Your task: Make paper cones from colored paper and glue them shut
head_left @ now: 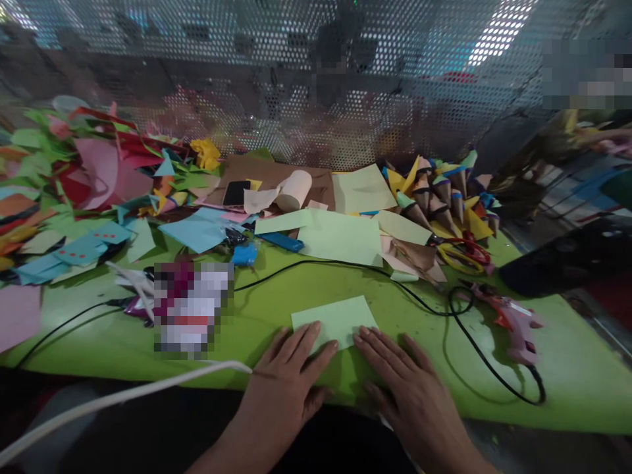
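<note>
A pale green sheet of paper [340, 316] lies flat near the front edge of the green table. My left hand [291, 368] rests with its fingers stretched over the sheet's left and lower part. On the right side, my right hand [402, 372] lies flat, its fingertips touching the sheet's lower right edge. Both hands have their fingers extended and grip nothing. Beyond the sheet runs a black cord [316, 262]. A pink glue gun [516, 326] lies to the right of my right hand, its cord looped beside it.
Red- and yellow-handled scissors [464, 257] lie behind the glue gun. Paper cones [439, 194] are heaped at the back right, coloured paper scraps [108, 158] at the left. A white cable [128, 395] crosses the front left edge. Perforated metal [296, 85] stands behind the table [257, 309].
</note>
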A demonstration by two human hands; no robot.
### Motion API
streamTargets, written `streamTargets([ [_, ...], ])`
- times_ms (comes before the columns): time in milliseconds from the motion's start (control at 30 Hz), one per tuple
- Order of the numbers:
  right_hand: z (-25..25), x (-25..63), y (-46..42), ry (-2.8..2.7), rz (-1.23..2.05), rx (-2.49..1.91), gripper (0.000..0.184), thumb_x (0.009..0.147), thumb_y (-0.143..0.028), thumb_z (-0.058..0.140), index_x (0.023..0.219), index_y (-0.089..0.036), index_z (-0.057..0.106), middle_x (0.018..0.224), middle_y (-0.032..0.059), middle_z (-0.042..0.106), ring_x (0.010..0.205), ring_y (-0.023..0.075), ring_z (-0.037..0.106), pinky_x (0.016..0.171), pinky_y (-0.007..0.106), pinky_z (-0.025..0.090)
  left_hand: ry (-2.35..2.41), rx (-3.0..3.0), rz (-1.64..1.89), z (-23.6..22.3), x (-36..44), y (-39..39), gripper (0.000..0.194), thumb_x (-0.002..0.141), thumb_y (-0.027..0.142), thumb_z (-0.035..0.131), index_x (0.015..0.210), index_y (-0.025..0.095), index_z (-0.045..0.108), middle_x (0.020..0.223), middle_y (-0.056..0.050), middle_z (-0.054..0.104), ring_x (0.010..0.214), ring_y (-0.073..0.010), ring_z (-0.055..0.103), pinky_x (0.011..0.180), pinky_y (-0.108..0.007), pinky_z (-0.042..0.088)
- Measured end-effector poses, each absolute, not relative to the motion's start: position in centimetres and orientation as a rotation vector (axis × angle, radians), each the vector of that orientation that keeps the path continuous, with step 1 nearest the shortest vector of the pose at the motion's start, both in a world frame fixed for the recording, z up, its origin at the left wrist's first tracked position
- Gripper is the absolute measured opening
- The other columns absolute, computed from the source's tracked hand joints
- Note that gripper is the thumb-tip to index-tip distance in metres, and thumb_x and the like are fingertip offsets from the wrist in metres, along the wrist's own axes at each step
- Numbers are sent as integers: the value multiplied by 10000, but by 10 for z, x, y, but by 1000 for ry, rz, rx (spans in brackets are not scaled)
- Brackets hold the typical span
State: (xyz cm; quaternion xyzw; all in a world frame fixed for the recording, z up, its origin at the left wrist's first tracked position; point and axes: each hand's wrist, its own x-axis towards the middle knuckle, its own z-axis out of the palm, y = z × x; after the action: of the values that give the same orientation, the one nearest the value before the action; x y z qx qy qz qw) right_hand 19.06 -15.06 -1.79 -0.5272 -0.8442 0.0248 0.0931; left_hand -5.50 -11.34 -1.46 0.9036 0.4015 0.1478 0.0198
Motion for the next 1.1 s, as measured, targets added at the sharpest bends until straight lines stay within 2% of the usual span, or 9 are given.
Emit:
streamTargets([
  [133,-17,195,-152,-2510,51,-1609,658,929,-298,519,1533,-282,259,1513,42,453,1354,264,475,1118,562,275,1256,2872,386,-17,-74,-119,569,920,345,574,1464,305,410,1534,-1,427,1389,-279,389,1103,-491,354],
  [233,-19,196,-155,-2489,-17,-1623,689,934,-360,516,1548,-273,216,1506,61,461,1347,282,482,1116,578,251,1270,2914,342,-20,-90,-125,604,928,360,563,1492,286,360,1543,7,409,1399,-279,375,1126,-506,312],
  [333,-21,201,-156,-2470,-93,-1609,686,926,-383,521,1541,-262,241,1478,79,498,1316,302,513,1115,595,227,1287,2891,329,-20,-100,-130,604,944,363,534,1504,274,327,1548,15,398,1405,-270,369,1129,-520,309],
  [533,-8,198,-126,-2408,-22,-1487,503,904,-301,557,1398,-255,475,1359,80,625,1210,281,595,969,496,447,1420,2572,506,-17,-92,-137,498,925,230,526,1415,250,435,1467,-14,515,1375,-248,428,1119,-569,345],
  [700,15,162,-80,-2501,205,-1336,602,834,-300,657,1408,-240,484,1410,107,574,1285,292,517,1033,504,429,1441,2406,708,-16,-84,-137,472,922,184,508,1385,225,426,1460,-68,510,1356,-243,450,1122,-584,355],
  [900,29,145,-58,-2606,422,-1251,667,776,-220,659,1412,-288,470,1290,79,631,1180,280,572,997,472,443,1446,2329,819,-17,-90,-134,534,921,185,524,1430,221,368,1421,-111,533,1317,-252,489,1089,-545,415],
  [967,31,144,-58,-2596,408,-1258,590,762,-165,643,1333,-262,533,1216,85,646,1123,278,585,963,465,454,1439,2311,834,-17,-92,-130,563,921,190,526,1451,214,338,1425,-121,528,1314,-254,490,1078,-530,428],
  [1033,35,142,-59,-2574,369,-1242,447,731,-72,594,1152,-223,613,1128,88,660,1065,273,594,932,463,458,1442,2302,819,-16,-92,-124,614,904,188,546,1470,209,310,1438,-118,517,1323,-253,479,1080,-512,429],
  [1100,40,140,-60,-2552,333,-1198,352,684,2,528,943,-215,625,1036,75,672,1047,268,598,922,466,452,1448,2326,776,-12,-91,-117,677,861,170,587,1477,215,312,1469,-104,490,1352,-257,447,1098,-501,412],
])
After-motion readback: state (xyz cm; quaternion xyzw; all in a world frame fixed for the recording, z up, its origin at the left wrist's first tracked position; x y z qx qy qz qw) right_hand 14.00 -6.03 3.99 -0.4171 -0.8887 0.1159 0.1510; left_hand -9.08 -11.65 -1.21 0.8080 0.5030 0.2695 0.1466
